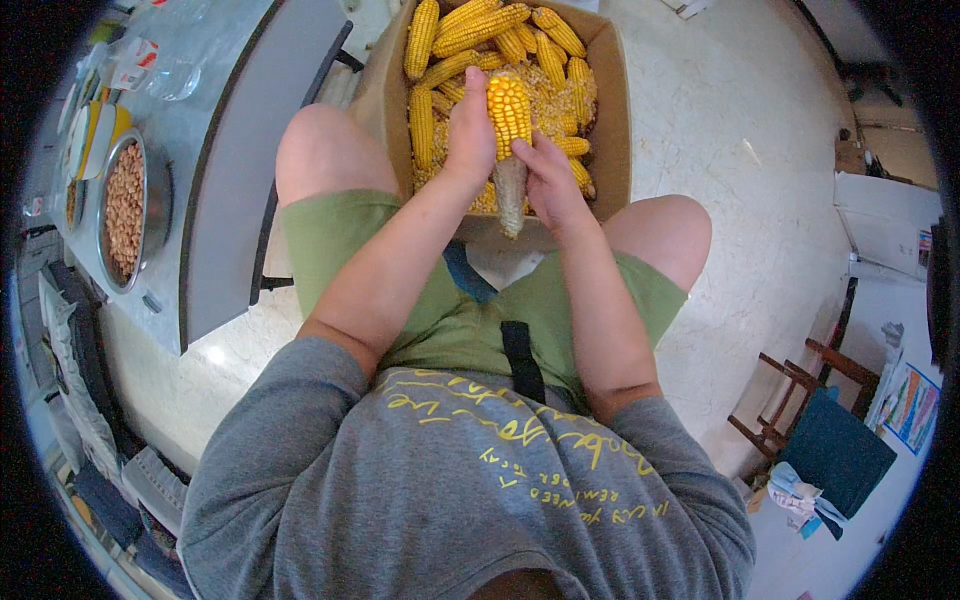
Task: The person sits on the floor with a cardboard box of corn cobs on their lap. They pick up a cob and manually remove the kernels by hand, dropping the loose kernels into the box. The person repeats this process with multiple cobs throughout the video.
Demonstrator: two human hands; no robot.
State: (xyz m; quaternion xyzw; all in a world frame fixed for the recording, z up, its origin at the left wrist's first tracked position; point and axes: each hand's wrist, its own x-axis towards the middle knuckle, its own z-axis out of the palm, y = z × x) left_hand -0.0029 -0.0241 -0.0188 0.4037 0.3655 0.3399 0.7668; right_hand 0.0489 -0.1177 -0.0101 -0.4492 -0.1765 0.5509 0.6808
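Between my two hands is one dried ear of corn (509, 112), yellow kernels on its far part and a bare pale cob at the end nearer me. My left hand (472, 131) grips its left side, thumb pointing away from me. On the right side, my right hand (551, 176) holds it near the edge where kernels give way to bare cob. Below the hands stands an open cardboard box (611, 112) between my knees. Loose kernels (544, 97) lie in it, with several whole ears of corn (480, 30) on top and along its sides.
At the left is a table (225, 187) with a metal bowl of brown nuts or beans (124, 214), yellow-and-white dishes (101, 139) and clear plastic (176, 75). A wooden chair with a dark seat (836, 450) stands at the lower right. White boxes (885, 217) are at the far right.
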